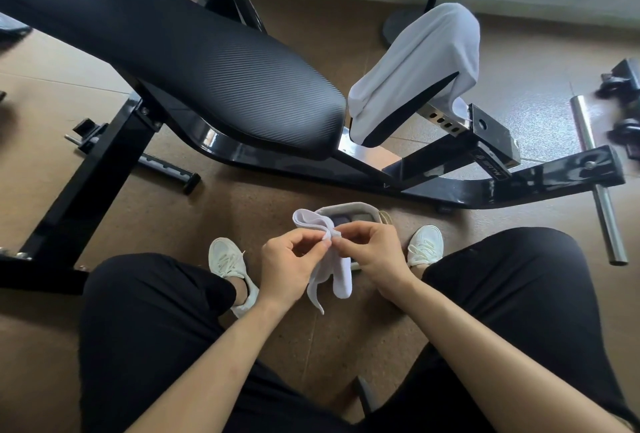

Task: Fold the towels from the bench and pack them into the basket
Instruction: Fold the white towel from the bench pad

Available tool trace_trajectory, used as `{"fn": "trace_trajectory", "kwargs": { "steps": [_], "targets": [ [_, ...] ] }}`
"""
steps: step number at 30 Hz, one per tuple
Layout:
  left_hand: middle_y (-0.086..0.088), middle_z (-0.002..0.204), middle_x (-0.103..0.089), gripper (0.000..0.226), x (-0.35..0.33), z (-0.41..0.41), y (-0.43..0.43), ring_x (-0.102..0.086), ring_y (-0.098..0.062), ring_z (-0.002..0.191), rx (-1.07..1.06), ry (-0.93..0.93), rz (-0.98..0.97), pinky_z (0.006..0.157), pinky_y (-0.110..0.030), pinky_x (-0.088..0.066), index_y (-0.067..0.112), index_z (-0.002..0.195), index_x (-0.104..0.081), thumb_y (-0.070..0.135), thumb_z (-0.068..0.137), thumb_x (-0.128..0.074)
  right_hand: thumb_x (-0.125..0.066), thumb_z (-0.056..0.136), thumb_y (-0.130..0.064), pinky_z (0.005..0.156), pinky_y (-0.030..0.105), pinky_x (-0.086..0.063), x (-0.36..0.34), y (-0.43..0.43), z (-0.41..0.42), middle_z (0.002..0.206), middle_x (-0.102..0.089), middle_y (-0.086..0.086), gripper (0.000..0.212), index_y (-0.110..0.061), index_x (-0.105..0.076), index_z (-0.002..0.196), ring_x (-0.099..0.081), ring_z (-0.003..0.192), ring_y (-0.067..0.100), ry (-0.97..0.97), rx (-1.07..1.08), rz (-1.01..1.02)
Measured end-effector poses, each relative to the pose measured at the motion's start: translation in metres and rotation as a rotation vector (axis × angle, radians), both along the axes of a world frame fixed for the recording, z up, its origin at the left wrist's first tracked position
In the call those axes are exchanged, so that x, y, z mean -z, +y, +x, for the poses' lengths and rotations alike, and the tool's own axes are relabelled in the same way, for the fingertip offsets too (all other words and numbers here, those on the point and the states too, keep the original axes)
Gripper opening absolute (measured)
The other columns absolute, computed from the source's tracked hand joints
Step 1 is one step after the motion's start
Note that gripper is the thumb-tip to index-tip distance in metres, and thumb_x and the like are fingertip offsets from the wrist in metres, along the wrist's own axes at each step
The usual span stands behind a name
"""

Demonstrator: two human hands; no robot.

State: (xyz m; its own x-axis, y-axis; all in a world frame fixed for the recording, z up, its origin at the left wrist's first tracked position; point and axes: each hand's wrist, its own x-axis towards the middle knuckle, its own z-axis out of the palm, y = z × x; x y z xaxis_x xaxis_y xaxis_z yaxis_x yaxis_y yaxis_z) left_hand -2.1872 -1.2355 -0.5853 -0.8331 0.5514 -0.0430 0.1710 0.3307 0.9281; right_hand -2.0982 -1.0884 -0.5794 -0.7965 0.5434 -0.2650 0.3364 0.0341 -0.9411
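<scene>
A small white towel (334, 270) hangs bunched between my two hands above the floor. My left hand (294, 264) and my right hand (370, 252) both pinch it at its top edge, fingertips nearly touching. Behind the hands sits a small grey basket (349, 207) on the floor between my feet, with folded dark and grey cloths inside; my hands and the towel hide its near part. A larger white towel (422, 62) is draped over the black seat pad of the bench (207, 62).
The black bench frame (450, 183) runs across the floor beyond the basket. A steel bar (599, 187) and dark weights (623, 83) lie at the right. My white shoes (228, 259) and black-trousered knees flank the basket.
</scene>
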Motion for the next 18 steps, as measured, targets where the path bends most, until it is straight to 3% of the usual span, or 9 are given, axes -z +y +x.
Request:
{"fn": "trace_trajectory", "kwargs": {
  "steps": [4,7,10,13,16,18],
  "targets": [
    [0.006,0.109,-0.079,0.023,0.000,-0.004,-0.002,-0.072,-0.013,0.107,0.067,-0.112,0.074,0.090,-0.034,-0.061,0.023,0.111,-0.079,0.013,0.094,-0.067,-0.079,0.088,-0.018,0.076,0.022,-0.057,-0.004,0.002,-0.001,0.096,-0.075,-0.001,0.022,-0.011,-0.077,0.109,-0.069,0.087,0.009,0.033,-0.028,0.017],
    [0.003,0.117,-0.077,0.034,-0.002,-0.003,-0.002,-0.069,-0.017,0.115,0.136,-0.251,0.135,0.095,-0.034,-0.059,0.020,0.116,-0.077,0.016,0.091,-0.055,-0.086,0.081,-0.027,0.076,0.020,-0.057,-0.003,0.002,-0.001,0.096,-0.074,-0.004,0.033,-0.013,-0.075,0.108,-0.068,0.086,0.009,0.010,-0.028,0.160],
    [0.003,0.125,-0.073,0.041,-0.004,-0.006,-0.002,-0.064,-0.013,0.123,0.215,-0.257,0.131,0.100,-0.027,-0.055,0.012,0.123,-0.074,0.015,0.091,-0.048,-0.086,0.079,-0.033,0.076,0.020,-0.058,-0.003,0.002,-0.001,0.095,-0.073,-0.007,0.035,-0.015,-0.075,0.107,-0.068,0.086,0.009,0.001,-0.015,0.286],
    [0.004,0.124,-0.072,0.041,-0.004,-0.010,-0.003,-0.063,-0.016,0.123,0.249,-0.254,0.144,0.099,-0.026,-0.054,0.014,0.120,-0.075,0.014,0.089,-0.048,-0.084,0.082,-0.027,0.074,0.019,-0.058,-0.003,0.006,0.000,0.092,-0.072,-0.010,0.026,-0.016,-0.076,0.104,-0.068,0.084,0.007,0.020,-0.024,0.310],
    [0.008,0.113,-0.074,0.032,-0.002,-0.010,-0.007,-0.066,-0.016,0.114,0.212,-0.168,0.125,0.090,-0.026,-0.058,0.017,0.114,-0.077,0.013,0.092,-0.054,-0.081,0.086,-0.023,0.072,0.022,-0.059,-0.003,0.009,0.003,0.089,-0.072,-0.012,0.017,-0.017,-0.077,0.101,-0.068,0.084,0.007,0.026,-0.066,0.296],
    [0.009,0.109,-0.071,0.027,0.000,-0.017,-0.012,-0.067,-0.014,0.105,0.149,0.046,0.044,0.083,-0.027,-0.060,0.020,0.114,-0.075,0.012,0.090,-0.065,-0.079,0.087,-0.021,0.070,0.019,-0.057,-0.004,0.014,0.003,0.088,-0.071,-0.012,0.012,-0.018,-0.077,0.098,-0.067,0.083,0.005,0.019,-0.089,0.299]
  ]
}}
